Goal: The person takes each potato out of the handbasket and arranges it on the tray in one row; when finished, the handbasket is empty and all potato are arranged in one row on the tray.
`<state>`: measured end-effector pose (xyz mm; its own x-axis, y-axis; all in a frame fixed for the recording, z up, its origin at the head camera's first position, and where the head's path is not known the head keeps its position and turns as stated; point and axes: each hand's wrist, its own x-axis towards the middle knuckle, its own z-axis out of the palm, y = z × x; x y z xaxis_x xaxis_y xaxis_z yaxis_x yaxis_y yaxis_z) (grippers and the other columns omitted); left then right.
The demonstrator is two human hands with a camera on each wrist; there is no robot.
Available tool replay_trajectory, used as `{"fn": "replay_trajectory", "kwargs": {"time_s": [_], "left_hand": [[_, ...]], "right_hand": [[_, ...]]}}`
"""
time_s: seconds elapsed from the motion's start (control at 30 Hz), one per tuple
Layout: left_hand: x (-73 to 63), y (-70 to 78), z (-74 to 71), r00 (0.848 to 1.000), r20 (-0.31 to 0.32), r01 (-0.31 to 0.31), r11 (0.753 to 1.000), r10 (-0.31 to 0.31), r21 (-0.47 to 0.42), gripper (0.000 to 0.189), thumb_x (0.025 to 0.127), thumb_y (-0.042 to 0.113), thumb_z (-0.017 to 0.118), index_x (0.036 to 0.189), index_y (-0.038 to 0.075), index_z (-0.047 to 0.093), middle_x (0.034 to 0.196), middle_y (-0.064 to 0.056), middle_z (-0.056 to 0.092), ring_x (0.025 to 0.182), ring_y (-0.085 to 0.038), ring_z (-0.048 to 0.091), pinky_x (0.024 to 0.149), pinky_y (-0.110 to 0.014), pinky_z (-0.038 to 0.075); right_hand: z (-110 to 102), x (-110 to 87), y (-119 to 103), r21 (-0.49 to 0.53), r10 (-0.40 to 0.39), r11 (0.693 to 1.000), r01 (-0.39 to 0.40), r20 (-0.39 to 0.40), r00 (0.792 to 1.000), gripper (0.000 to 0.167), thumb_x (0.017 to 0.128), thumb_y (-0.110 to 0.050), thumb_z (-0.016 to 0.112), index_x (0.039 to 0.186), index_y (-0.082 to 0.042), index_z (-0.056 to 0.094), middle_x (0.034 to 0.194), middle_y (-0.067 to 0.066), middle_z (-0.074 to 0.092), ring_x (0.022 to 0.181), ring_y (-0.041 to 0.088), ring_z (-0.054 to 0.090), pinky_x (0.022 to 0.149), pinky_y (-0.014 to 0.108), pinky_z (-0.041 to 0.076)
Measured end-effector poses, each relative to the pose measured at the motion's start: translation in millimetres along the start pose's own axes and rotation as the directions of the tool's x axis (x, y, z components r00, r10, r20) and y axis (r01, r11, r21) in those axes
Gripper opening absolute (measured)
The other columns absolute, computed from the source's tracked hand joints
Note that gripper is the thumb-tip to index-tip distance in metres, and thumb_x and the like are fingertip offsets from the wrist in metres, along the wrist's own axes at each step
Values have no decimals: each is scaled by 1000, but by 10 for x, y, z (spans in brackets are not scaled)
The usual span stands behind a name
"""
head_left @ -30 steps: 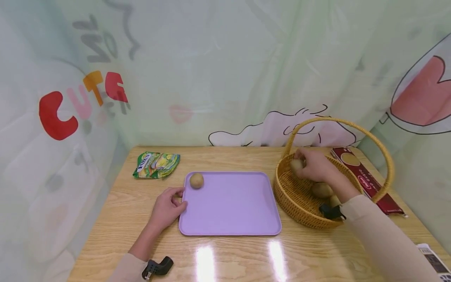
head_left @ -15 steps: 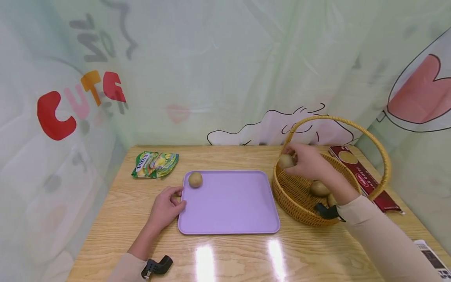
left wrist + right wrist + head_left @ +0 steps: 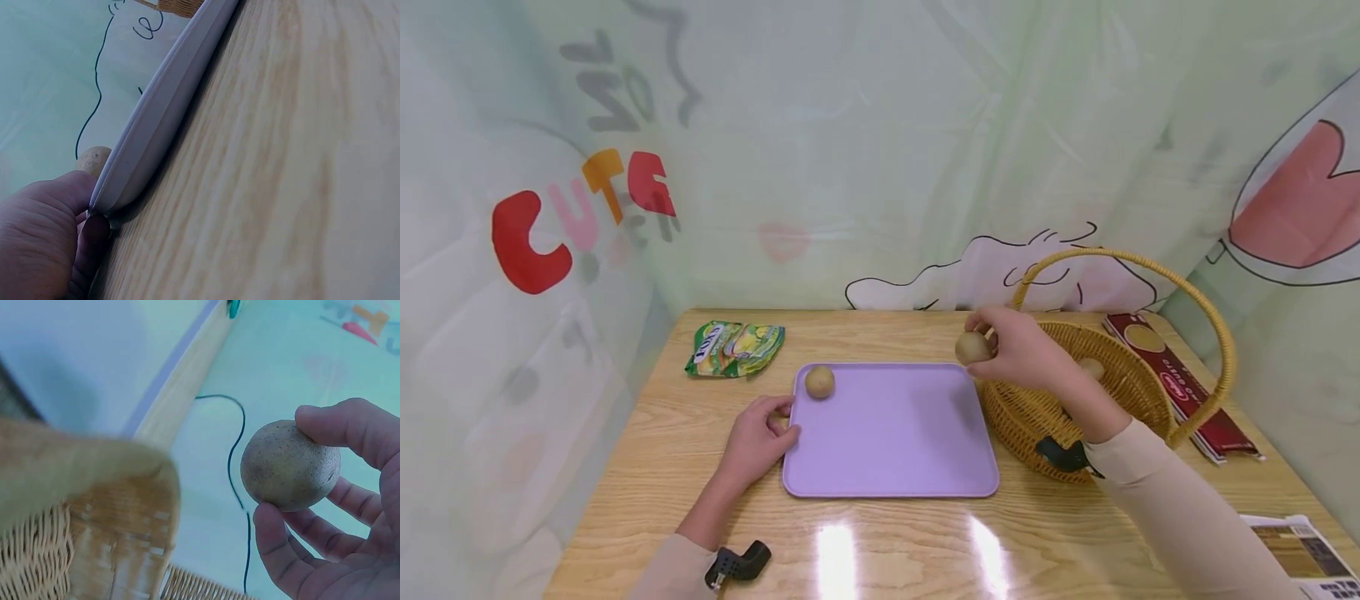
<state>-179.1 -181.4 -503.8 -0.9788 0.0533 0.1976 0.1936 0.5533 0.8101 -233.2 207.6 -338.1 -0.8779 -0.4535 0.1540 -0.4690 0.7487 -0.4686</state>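
My right hand (image 3: 1030, 352) pinches a round brown potato (image 3: 972, 347) between thumb and fingertips, over the far right corner of the lilac tray (image 3: 887, 437). The right wrist view shows the speckled potato (image 3: 287, 465) up close. My left hand (image 3: 756, 442) grips the tray's left edge; in the left wrist view the thumb lies at the rim of the tray (image 3: 150, 119) with a finger under it. A second potato (image 3: 820, 382) rests in the tray's far left corner. Beneath my right forearm stands the wicker basket (image 3: 1018, 429), where another potato (image 3: 1092, 367) shows, partly hidden.
The basket's tall handle (image 3: 1206, 312) arches over it. A red packet (image 3: 1180, 383) lies behind the basket on the right, and a green candy bag (image 3: 733, 349) at the back left. A printed pack (image 3: 1303, 550) lies at the front right. Curtains close off the back and sides.
My right hand has lifted the potato out of the basket and carried it left to the tray's corner. My left hand has stayed at the tray's edge.
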Motion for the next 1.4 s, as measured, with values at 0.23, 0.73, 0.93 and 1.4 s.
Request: {"fn": "replay_trajectory", "kwargs": {"time_s": [0.23, 0.73, 0.93, 1.4], "left_hand": [[4, -11, 10, 1000, 1, -2, 1000, 2, -6, 42, 80, 10, 77, 121, 4, 65, 97, -2, 60, 68, -13, 57, 58, -24, 50], [19, 13, 6, 1000, -15, -23, 1000, 23, -7, 44, 78, 8, 78, 120, 2, 65, 96, -3, 60, 67, -11, 56, 58, -24, 49], [33, -11, 21, 1000, -16, -17, 1000, 17, 3, 43, 78, 8, 79, 119, 3, 66, 95, -2, 60, 67, -12, 56, 58, -23, 49], [31, -28, 16, 999, -23, -29, 1000, 29, -4, 42, 78, 8, 79, 118, 4, 66, 94, -1, 60, 67, -11, 56, 58, -24, 49]], "right_hand": [[126, 129, -140, 19, -56, 998, 56, 14, 998, 46, 69, -15, 84, 107, -8, 59, 100, 6, 63, 79, 20, 59, 66, 34, 50], [411, 300, -303, 52, -90, 995, 88, 22, 996, 48, 67, -14, 85, 106, -7, 59, 98, 7, 62, 79, 20, 59, 65, 33, 51], [536, 370, -334, 56, -85, 995, 84, 27, 996, 47, 67, -15, 85, 106, -8, 59, 98, 6, 62, 79, 20, 59, 66, 33, 50], [928, 601, -358, 37, -29, 999, 26, 65, 997, 46, 68, -18, 84, 105, -9, 59, 101, 7, 62, 85, 20, 57, 69, 32, 49]]}}
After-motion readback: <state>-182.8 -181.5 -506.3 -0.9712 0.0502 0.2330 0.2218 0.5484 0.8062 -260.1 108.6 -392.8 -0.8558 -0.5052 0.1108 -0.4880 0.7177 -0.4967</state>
